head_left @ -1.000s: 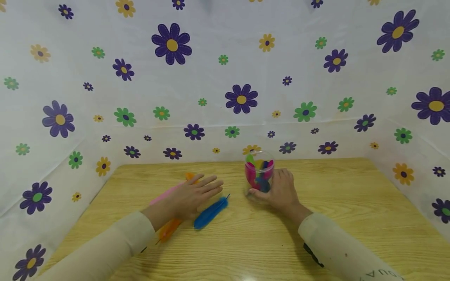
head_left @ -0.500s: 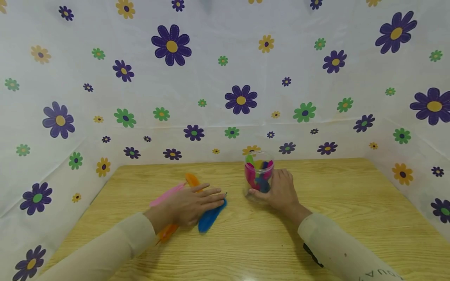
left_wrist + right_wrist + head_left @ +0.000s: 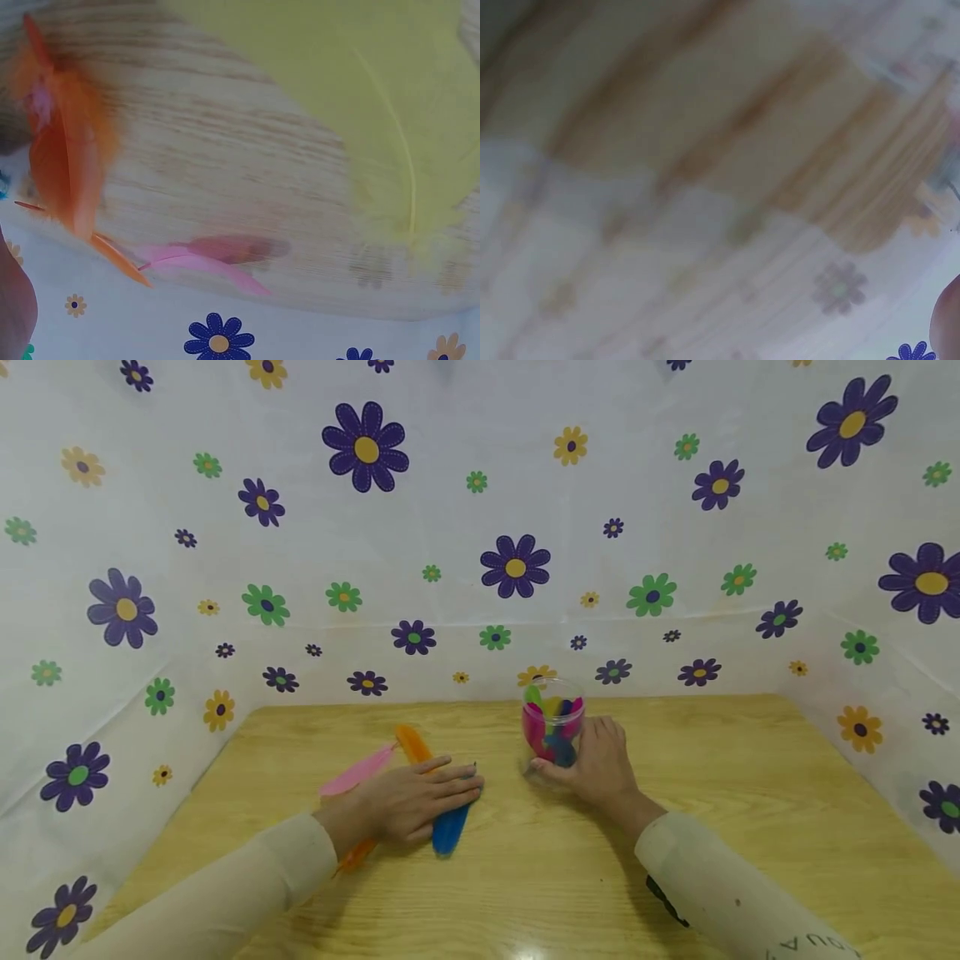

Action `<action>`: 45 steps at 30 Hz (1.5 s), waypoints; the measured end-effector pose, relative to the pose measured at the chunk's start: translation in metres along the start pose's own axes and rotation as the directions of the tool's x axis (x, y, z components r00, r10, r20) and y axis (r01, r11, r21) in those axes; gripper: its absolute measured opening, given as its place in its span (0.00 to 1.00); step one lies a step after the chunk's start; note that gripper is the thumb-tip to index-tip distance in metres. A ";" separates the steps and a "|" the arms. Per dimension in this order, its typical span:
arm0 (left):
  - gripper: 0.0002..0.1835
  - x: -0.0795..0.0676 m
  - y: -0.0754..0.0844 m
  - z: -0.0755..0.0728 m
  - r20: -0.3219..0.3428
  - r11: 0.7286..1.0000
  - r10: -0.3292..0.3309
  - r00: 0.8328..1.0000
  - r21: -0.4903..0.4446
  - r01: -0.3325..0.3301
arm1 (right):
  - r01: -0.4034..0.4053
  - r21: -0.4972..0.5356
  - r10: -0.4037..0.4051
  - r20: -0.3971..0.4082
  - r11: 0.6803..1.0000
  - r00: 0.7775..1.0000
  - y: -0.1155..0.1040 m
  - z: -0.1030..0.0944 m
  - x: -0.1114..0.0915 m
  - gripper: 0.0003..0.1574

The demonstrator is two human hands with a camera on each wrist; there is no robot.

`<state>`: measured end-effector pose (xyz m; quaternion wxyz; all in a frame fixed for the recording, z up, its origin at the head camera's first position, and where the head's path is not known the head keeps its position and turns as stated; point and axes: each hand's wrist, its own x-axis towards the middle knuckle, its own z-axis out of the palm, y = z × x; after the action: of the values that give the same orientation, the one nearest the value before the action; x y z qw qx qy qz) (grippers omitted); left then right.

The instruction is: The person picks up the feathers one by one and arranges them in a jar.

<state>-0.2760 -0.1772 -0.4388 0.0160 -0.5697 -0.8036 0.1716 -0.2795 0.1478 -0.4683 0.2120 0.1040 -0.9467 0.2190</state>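
Note:
My left hand [image 3: 412, 800] lies palm down with fingers stretched over a blue feather [image 3: 450, 831], whose lower part shows below the fingers. An orange feather [image 3: 412, 743] sticks out beyond the hand, and an orange end [image 3: 357, 857] shows below the wrist. A pink feather [image 3: 356, 773] lies to the left. My right hand [image 3: 604, 768] grips a clear jar [image 3: 553, 718] from its right side. The jar stands upright, with several coloured feathers in it. In the left wrist view a yellow feather [image 3: 397, 120] appears large and close; the head view hides it.
A light wooden table [image 3: 720, 827] is enclosed at the back and sides by a white flower-print cloth [image 3: 435, 527]. The jar stands towards the table's far edge. The right wrist view mostly shows blurred wood grain and cloth.
My left hand has come down onto the blue feather, which has turned and shifted slightly left under the fingers. More of the orange and pink feathers shows. The right hand and jar stay put.

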 end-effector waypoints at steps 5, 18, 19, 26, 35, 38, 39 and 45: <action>0.33 0.000 -0.007 -0.004 -0.007 0.998 0.002 1.000 0.070 -0.002 | -0.001 0.018 0.002 -0.008 1.000 1.000 -0.003 -0.005 0.012 0.58; 0.30 0.002 0.015 0.000 0.028 0.990 0.006 1.000 0.140 -0.010 | 0.000 0.038 -0.001 0.019 0.999 1.000 -0.002 -0.001 -0.003 0.61; 0.30 0.003 0.016 -0.001 0.023 0.990 0.002 1.000 0.143 -0.005 | 0.000 0.035 0.000 0.014 0.999 1.000 -0.002 -0.001 -0.003 0.61; 0.28 0.009 0.021 -0.003 0.034 0.987 -0.021 0.999 0.160 0.015 | -0.023 0.023 0.022 0.019 0.999 1.000 -0.003 -0.002 -0.002 0.60; 0.26 0.012 0.019 0.005 -0.069 0.989 0.062 0.996 0.136 -0.052 | -0.021 0.054 0.021 -0.004 0.998 1.000 -0.002 -0.002 0.004 0.59; 0.26 0.013 0.018 0.003 -0.104 0.991 0.071 0.992 0.125 -0.058 | -0.013 0.045 0.014 -0.021 0.999 1.000 -0.002 -0.003 0.006 0.58; 0.25 0.013 0.018 0.002 -0.123 0.991 0.069 0.990 0.120 -0.055 | -0.010 0.042 0.011 -0.022 0.999 1.000 -0.002 -0.003 0.006 0.58; 0.21 0.015 0.034 0.008 -0.264 0.997 0.073 0.962 0.057 -0.060 | -0.016 0.039 0.015 0.034 0.999 0.999 -0.002 -0.002 -0.004 0.60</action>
<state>-0.2523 -0.1560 -0.4586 0.1317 -0.6137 -0.7702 0.1137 -0.2748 0.1471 -0.4674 0.1924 0.1045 -0.9464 0.2376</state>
